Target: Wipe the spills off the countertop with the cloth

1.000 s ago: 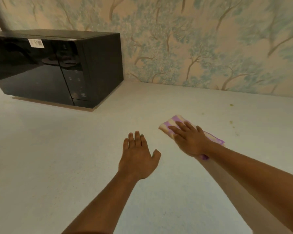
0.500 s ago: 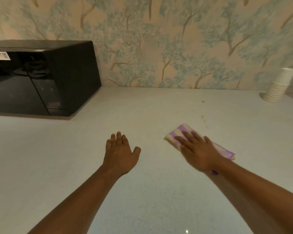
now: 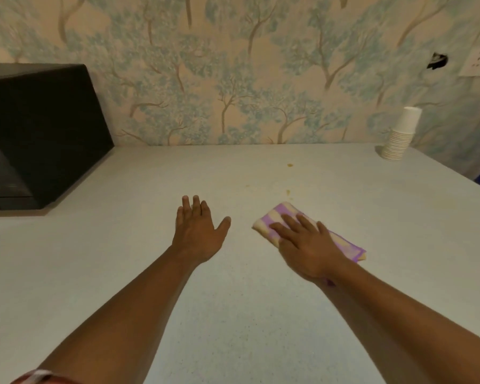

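Cloth flat under right hand.

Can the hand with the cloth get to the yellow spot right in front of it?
Probably yes. The right hand presses the cloth flat on the countertop, and the nearest yellow spot lies just beyond the cloth's far edge, with nothing between them.
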Action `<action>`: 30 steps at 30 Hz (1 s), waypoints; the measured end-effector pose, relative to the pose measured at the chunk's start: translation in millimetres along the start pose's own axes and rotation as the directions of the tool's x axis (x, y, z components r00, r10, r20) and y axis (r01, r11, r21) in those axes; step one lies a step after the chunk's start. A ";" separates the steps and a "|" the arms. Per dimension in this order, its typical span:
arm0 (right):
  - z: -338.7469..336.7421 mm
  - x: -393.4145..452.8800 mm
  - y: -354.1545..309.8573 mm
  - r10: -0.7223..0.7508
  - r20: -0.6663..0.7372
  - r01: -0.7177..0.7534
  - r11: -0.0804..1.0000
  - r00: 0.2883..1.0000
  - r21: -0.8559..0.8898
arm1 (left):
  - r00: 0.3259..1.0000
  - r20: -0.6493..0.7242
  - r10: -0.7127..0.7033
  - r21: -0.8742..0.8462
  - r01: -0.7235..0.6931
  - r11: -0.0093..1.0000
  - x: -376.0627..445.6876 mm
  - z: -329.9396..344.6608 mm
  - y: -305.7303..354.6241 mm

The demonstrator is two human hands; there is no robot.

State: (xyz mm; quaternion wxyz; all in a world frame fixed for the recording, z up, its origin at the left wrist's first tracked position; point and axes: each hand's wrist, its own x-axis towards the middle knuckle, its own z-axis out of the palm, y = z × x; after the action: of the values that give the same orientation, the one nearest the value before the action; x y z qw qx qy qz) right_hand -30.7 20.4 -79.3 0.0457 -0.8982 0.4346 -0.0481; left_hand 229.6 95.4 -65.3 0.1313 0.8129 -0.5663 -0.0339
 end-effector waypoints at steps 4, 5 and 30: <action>-11.5 29.1 53.3 0.199 -0.006 -0.199 0.979 0.980 -0.040 | 0.999 0.036 -0.026 0.016 0.026 1.000 8.7 6.4 -3.8; -14.0 41.7 62.3 0.227 -0.022 -0.228 0.973 0.974 -0.040 | 0.999 0.042 -0.020 0.039 0.018 0.999 9.6 9.7 -5.0; -1.8 70.2 -2.0 -0.221 0.018 0.221 0.975 0.975 0.006 | 0.997 0.070 -0.026 0.142 0.016 0.990 19.8 25.6 -14.6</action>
State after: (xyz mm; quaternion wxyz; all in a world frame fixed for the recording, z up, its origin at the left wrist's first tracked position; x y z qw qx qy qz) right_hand 13.9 -33.5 -74.0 0.0459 -0.9413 0.3313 -0.0456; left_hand 244.8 77.2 -91.8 0.0527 0.8244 -0.5630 -0.0243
